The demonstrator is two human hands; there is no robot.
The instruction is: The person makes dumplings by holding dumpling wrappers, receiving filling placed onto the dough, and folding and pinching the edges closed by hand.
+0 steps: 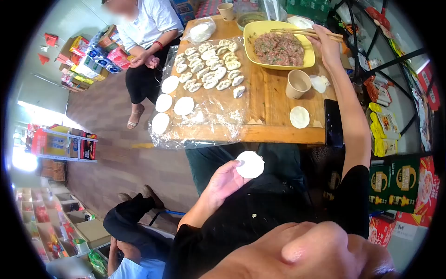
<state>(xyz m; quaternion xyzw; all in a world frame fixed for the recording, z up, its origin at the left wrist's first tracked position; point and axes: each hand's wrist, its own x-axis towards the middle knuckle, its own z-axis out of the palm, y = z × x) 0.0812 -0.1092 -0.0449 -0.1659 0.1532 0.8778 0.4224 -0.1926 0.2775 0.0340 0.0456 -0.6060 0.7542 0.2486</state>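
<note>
My left hand holds a round white dumpling wrapper above my lap, thumb on its edge. My right hand is closed on a pair of wooden chopsticks, which lie across the far right side of a yellow bowl. Pinkish minced meat filling with green bits fills much of that bowl. Left of it, several folded dumplings sit in rows on clear plastic film. Some flat wrappers lie nearer me on the film, and one more wrapper rests on the bare wood.
A paper cup stands on the wooden table just below the bowl. A dark phone-like slab lies at the right edge. Another person sits at the far left; a second person sits lower left. Shelves line the right.
</note>
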